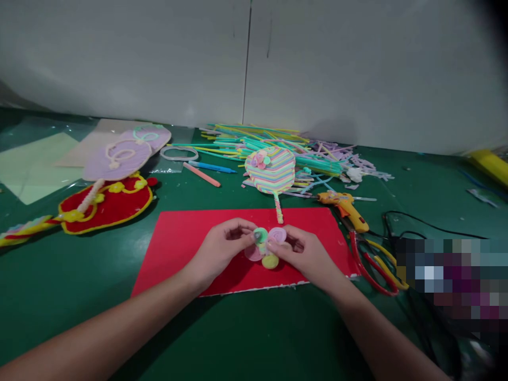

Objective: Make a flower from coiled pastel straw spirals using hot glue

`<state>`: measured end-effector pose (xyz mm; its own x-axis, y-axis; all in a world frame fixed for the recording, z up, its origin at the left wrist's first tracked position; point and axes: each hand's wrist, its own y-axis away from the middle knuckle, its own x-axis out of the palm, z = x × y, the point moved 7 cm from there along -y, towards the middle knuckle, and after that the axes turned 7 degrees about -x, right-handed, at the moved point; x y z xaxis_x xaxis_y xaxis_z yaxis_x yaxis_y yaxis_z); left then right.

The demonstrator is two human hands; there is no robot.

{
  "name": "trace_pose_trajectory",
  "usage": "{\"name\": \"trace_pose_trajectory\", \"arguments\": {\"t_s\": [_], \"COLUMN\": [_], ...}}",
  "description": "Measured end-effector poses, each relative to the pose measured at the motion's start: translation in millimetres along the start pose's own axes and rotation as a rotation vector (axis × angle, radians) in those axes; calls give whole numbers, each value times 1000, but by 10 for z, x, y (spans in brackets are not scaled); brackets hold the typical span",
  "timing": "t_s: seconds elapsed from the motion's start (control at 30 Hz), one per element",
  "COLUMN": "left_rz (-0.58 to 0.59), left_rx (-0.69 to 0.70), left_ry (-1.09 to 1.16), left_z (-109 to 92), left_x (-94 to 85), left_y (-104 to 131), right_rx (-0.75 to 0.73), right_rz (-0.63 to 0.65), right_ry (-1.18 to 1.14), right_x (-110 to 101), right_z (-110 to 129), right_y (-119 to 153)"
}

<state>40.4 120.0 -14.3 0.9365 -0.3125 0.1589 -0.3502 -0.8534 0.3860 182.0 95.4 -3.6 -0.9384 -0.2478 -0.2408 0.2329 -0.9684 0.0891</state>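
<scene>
A small flower of coiled pastel discs (270, 261), with green, lilac, pink and yellow petals, is held between both hands above a red board (174, 246). My left hand (225, 247) pinches the green petal between thumb and fingertips. On the other side my right hand (305, 254) grips the lilac petal, its thumb over the front; its lower fingers are partly hidden. Just beyond the flower, a striped pastel fan (272, 177) lies with its handle over the board's far edge and a similar flower on its face.
Behind the fan lies a pile of pipe cleaners (254, 145). To the right are an orange glue gun (345, 207), red-handled pliers (371, 270) and black cables. Lilac fans (119, 161), a red fan (119, 206), a pink marker (202, 174) and a blue pen (214, 168) lie left.
</scene>
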Motion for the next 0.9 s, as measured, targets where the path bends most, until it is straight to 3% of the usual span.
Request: {"name": "trace_pose_trajectory", "arguments": {"t_s": [0.2,0.57,0.9], "left_rz": [34,29,-38], "left_rx": [-9,19,18], "left_ry": [-15,-20,-5], "left_z": [17,34,4], "left_x": [9,10,-2], "left_y": [-9,-3,35], "right_rx": [5,-28,47], "right_rz": [-4,-30,-72], "right_ry": [-57,109,-98], "right_x": [-60,-84,-81], "right_z": [-8,81,-33], "right_y": [-15,13,-23]}}
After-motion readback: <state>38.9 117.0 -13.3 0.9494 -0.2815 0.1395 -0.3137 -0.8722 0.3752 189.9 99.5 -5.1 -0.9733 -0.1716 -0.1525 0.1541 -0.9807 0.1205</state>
